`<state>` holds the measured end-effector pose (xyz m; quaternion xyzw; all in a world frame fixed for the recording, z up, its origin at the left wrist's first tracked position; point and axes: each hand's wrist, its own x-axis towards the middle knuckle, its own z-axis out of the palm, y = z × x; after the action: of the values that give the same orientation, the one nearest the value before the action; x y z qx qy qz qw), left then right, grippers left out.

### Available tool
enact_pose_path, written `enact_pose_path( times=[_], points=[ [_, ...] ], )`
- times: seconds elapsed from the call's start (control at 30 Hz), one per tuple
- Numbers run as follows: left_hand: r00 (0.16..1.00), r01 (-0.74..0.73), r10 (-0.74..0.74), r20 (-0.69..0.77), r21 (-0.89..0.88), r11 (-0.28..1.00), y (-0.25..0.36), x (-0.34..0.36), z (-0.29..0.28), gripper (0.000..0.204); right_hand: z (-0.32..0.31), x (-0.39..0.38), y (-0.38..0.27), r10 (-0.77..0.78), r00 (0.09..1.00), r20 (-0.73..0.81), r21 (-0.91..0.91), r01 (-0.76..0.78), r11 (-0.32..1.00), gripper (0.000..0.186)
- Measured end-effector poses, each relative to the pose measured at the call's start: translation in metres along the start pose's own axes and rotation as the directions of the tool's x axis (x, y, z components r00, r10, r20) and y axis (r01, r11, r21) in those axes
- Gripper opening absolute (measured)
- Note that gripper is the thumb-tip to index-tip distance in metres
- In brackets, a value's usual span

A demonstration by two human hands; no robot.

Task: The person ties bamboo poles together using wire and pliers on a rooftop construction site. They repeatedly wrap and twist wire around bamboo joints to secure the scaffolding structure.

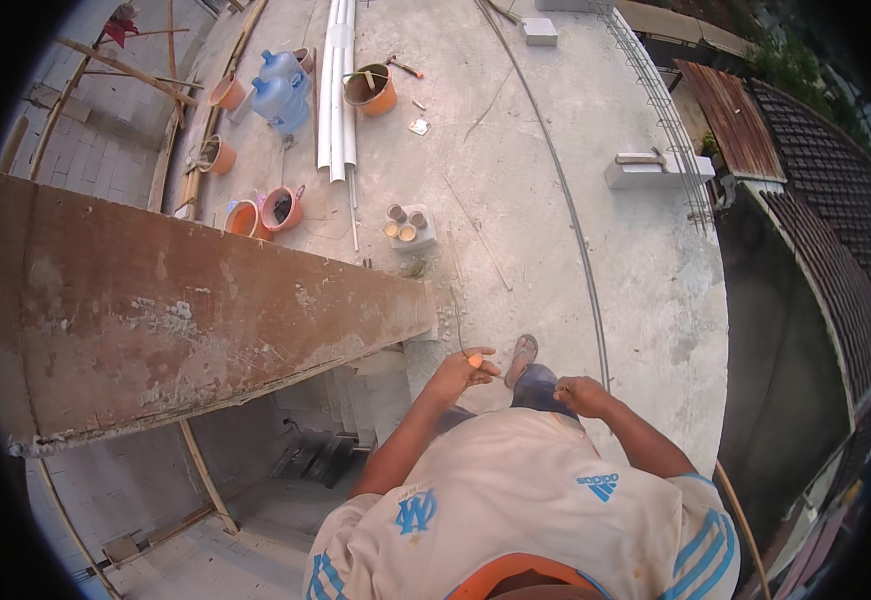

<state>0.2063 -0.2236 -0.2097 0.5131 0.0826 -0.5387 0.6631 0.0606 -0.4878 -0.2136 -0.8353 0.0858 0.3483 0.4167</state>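
Left hand [459, 376] holds small orange item [475, 361]; right hand [583, 397] curled, contents unclear. Step, judged: handling; next calls for steady grip.

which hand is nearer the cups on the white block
Left. In the picture, the left hand is below and slightly right of the cups; the right hand lies farther right.

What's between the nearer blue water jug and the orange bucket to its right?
Long white pipes lie between the jug and the bucket, in the head view.
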Motion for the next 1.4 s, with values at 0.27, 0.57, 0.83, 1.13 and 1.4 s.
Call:
enact_pose_path(
  times=[0.27,0.57,0.83,1.13,1.4],
  points=[
    [0.979,-0.158,0.180,0.095,-0.199,0.967,0.113,0.093,0.019,0.049,-0.131,0.019,-0.024,-0.056,0.993,-0.107,0.454,0.099,0.886,0.021],
    [0.948,-0.294,0.317,-0.005,-0.389,0.873,0.260,0.247,0.013,0.031,-0.291,0.120,-0.031,-0.025,0.934,-0.357,0.230,0.113,0.967,0.019],
    [0.952,-0.255,0.293,0.084,-0.307,0.917,0.474,0.389,0.030,0.018,-0.429,0.241,-0.055,0.072,0.908,-0.413,0.156,-0.008,0.988,0.023],
    [0.832,-0.486,0.551,-0.070,0.388,0.783,0.691,0.481,-0.001,0.017,-0.580,0.402,-0.055,0.098,0.776,-0.623,0.027,-0.104,0.994,0.040],
    [0.648,0.011,0.464,-0.604,0.617,0.787,0.677,0.549,-0.200,0.018,-0.793,0.587,-0.123,-0.041,0.957,-0.287,-0.159,-0.005,0.987,0.036]
  ],
)
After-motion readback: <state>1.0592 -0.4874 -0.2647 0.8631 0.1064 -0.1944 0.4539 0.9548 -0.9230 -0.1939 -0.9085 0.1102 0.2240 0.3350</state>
